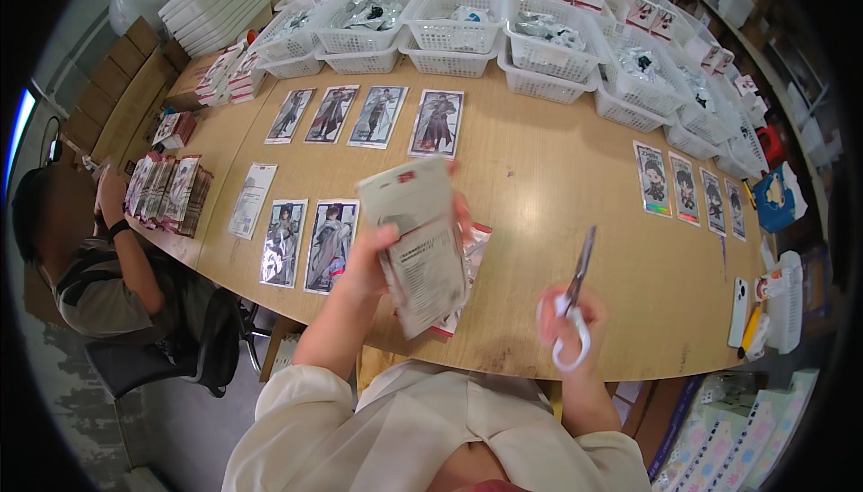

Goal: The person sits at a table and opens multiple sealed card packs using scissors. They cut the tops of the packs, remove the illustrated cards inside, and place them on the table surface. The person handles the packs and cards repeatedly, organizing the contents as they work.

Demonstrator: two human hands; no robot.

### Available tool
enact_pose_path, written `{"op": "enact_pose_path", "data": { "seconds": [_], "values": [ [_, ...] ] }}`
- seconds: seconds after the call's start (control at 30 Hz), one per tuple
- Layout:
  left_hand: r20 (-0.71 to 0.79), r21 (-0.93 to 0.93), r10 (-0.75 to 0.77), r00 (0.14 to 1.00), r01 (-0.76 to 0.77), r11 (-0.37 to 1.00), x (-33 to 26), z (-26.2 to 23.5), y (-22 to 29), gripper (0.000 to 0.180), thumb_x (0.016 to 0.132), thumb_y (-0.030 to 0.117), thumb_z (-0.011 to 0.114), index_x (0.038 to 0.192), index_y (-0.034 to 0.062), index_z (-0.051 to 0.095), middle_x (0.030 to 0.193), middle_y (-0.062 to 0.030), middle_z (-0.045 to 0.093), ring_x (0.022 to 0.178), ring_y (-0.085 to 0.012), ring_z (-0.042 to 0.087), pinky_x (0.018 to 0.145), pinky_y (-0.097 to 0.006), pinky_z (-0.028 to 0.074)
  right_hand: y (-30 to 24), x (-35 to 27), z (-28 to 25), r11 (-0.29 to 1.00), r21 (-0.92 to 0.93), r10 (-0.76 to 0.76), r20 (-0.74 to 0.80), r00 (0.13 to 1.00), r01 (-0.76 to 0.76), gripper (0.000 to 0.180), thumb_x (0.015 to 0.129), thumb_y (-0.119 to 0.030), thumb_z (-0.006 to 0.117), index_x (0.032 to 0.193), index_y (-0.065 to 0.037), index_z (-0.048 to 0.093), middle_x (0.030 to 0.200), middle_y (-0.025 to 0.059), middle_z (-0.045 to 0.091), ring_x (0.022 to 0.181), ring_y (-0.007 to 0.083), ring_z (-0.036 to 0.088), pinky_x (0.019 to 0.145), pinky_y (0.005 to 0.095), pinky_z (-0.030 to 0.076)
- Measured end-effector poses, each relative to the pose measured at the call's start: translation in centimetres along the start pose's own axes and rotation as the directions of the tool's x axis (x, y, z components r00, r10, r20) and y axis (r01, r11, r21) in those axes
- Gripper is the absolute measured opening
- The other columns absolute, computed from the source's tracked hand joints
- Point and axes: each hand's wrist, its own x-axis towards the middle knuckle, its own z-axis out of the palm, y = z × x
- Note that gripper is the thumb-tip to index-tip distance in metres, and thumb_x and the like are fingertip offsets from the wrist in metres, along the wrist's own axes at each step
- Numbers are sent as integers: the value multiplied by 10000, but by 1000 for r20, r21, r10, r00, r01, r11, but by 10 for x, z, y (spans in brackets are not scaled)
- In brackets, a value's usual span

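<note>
My left hand [360, 263] grips a pale, flat printed packet [421, 254], thumb on its front and fingertips round the far edge. The packet is raised over the table near my body and turned with small dark print and a red mark toward me; it may be more than one layer. Partly hidden under it, a red and white packet [478, 254] lies on the table. My right hand [589, 312] holds scissors [573, 299] with white handles, the blades pointing up and away from me. The scissors are apart from the packet.
Illustrated cards [378, 117] lie in rows on the wooden table [539, 168], with smaller ones [684, 188] at right. White baskets [455, 20] of bagged items line the back. Packet stacks [168, 188] stand at left beside a seated person [117, 267]. A phone [739, 310] rests at far right.
</note>
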Motion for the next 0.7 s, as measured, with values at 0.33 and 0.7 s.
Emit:
{"op": "enact_pose_path", "data": {
  "seconds": [0.33, 0.7],
  "values": [
    [342, -517, -545, 766, 637, 571, -23, 8, -16, 754, 844, 590, 423, 1321, 14, 333, 1143, -382, 464, 788, -468, 597, 557, -453, 545, -26, 54, 27, 999, -44, -13, 96, 995, 17, 246, 745, 12, 679, 854, -47, 466, 872, 162, 639, 720, 130, 593, 625, 251, 480],
    [-53, 194, 16, 998, -6, 981, -33, 15, -53, 486, 777, -54, 606, 1228, -9, 431, 1161, -121, 546, 1018, -188, 555, 798, -314, 488, 5, 50, 27, 952, 306, 108, -237, 966, -31, 286, 724, 35, 689, 824, -90, 452, 746, 81, 606, 533, 96, 488, 461, 216, 370]
  ]
}}
